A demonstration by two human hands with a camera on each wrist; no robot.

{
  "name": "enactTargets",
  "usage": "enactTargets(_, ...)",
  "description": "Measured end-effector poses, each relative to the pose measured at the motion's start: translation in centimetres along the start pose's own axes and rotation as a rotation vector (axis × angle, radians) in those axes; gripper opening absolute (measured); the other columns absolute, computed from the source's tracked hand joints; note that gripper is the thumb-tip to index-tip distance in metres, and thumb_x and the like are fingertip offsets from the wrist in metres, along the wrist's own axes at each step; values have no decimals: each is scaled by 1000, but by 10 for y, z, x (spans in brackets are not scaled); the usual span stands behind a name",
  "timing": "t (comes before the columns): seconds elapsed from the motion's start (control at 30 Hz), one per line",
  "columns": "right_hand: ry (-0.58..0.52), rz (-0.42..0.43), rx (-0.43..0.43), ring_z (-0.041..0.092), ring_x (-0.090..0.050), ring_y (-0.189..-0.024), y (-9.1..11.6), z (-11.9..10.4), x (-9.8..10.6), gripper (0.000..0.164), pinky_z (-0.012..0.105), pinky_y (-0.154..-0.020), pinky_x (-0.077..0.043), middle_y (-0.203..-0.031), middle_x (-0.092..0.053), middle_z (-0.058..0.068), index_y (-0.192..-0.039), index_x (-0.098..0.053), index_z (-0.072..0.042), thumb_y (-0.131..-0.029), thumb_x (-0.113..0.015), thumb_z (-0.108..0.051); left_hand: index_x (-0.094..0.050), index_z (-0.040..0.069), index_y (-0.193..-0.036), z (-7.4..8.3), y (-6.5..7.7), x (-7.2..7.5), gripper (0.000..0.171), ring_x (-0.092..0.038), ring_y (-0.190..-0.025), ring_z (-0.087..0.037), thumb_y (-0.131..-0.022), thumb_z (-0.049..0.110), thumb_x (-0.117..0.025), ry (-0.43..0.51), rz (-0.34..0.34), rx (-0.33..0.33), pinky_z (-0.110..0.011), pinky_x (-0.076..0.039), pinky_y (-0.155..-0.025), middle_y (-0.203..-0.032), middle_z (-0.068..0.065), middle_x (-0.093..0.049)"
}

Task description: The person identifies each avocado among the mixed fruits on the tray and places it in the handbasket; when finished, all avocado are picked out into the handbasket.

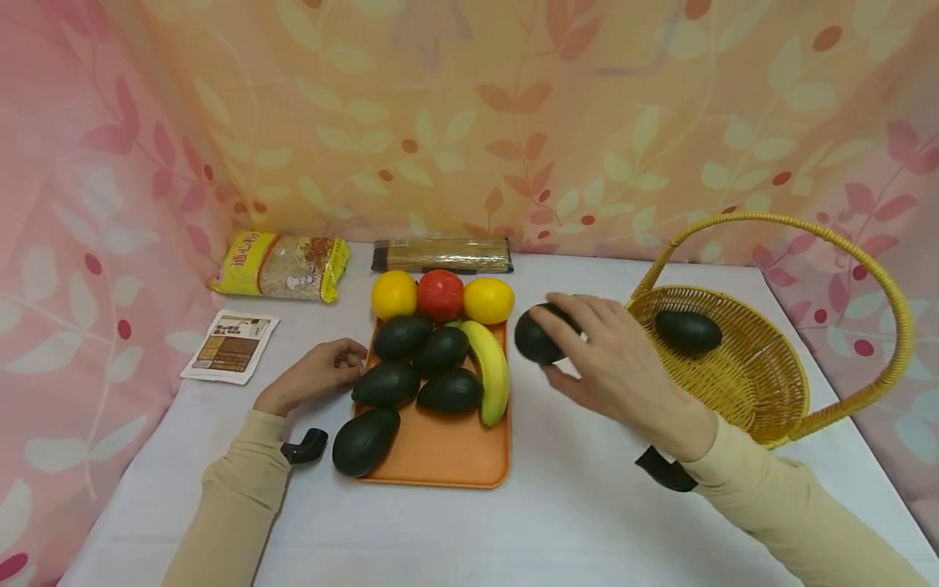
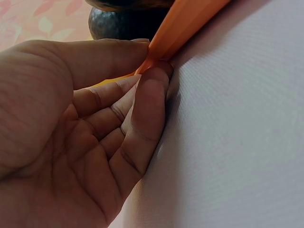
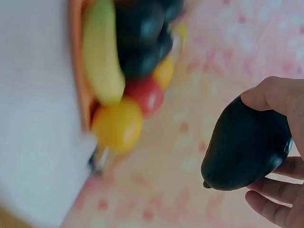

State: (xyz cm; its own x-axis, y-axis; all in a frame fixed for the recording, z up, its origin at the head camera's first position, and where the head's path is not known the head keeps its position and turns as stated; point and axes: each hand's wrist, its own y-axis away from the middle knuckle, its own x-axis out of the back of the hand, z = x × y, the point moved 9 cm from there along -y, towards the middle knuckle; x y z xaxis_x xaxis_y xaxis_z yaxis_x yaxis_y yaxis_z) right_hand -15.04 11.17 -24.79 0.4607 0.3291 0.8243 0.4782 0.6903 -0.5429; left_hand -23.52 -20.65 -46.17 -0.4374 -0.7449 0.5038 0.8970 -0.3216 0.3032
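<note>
My right hand grips a dark avocado in the air between the tray and the basket. In the right wrist view, thumb and fingers lie around that avocado, its stem end bare. At the left edge of the orange tray, my left hand pinches the rim; the left wrist view has the thumb and a finger at the tray's edge. Several avocados and a banana lie on the tray. Two yellow fruits and a red fruit line its far end.
A yellow wicker basket with a tall handle stands at the right, one avocado inside. Behind the tray lies a pack of noodles. A yellow food bag and a white-brown packet lie at the left.
</note>
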Motion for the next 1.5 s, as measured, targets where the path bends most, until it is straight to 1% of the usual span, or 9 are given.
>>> enactTargets(0.2, 107, -32, -114, 38, -61, -82, 32, 65, 16, 64, 48, -68, -51, -111, -59, 22, -123, -58, -2, -68, -79, -26, -53, -2, -127, 3, 2, 0, 38, -59, -81, -18, -94, 16, -60, -11, -4, -2, -28, -50, -73, -97, -11, -64)
enactTargets(0.37, 210, -127, -233, 43, -61, -80, 63, 110, 17, 64, 53, -68, -49, -107, -59, 26, -125, -56, -1, -70, -75, -28, -54, -1, -126, 4, 2, 2, 38, -59, -81, -18, -93, 16, -60, -28, 2, -9, -29, -49, -73, -96, -11, -64)
enactTargets(0.47, 271, -171, -297, 45, -61, -78, 79, 131, 16, 67, 57, -69, -49, -105, -59, 29, -124, -56, 0, -68, -78, -27, -53, -2, -126, 2, 1, 1, 38, -59, -81, -18, -93, 16, -60, -24, -6, -10, -29, -49, -74, -97, -11, -64)
enactTargets(0.63, 318, -246, -325, 43, -58, -64, 94, 152, 2, 63, 55, -57, -48, -95, -59, 31, -116, -58, 5, -66, -82, -26, -53, -1, -126, 1, 2, 4, 38, -59, -80, -18, -93, 17, -60, -28, 1, 0, -29, -49, -73, -97, -11, -65)
enactTargets(0.7, 314, -299, -341, 42, -58, -63, 99, 159, -9, 60, 54, -55, -47, -91, -59, 31, -112, -58, 6, -67, -82, -25, -53, -1, -126, 0, 3, 4, 38, -59, -80, -18, -93, 16, -61, -23, 5, 3, -29, -49, -73, -97, -11, -65)
enactTargets(0.83, 308, -415, -367, 44, -60, -74, 106, 166, -33, 56, 55, -62, -49, -92, -61, 28, -105, -59, 5, -66, -83, -25, -52, -2, -127, 0, 3, 2, 40, -59, -81, -18, -92, 15, -61, 1, -2, 3, -29, -49, -73, -97, -12, -65)
enactTargets(1.07, 298, -479, -314, 46, -62, -84, 107, 159, -53, 53, 57, -70, -52, -92, -64, 26, -98, -62, 4, -63, -88, -26, -53, -1, -126, -1, -1, 0, 38, -59, -81, -18, -93, 15, -60, -13, -7, -6, -30, -50, -73, -96, -11, -65)
enactTargets(1.33, 242, -622, -362, 44, -62, -82, 111, 160, -71, 57, 55, -60, -54, -92, -65, 25, -105, -61, 5, -68, -88, -28, -54, -1, -126, 0, -1, 0, 38, -59, -82, -19, -93, 16, -60, -14, -3, -6, -30, -50, -74, -96, -11, -65)
enactTargets(1.5, 205, -674, -352, 41, -62, -73, 112, 161, -80, 57, 52, -62, -54, -87, -64, 23, -106, -61, 6, -68, -88, -27, -54, -1, -127, 2, 1, 0, 39, -58, -82, -19, -93, 17, -61, -11, -1, -7, -30, -49, -75, -97, -11, -64)
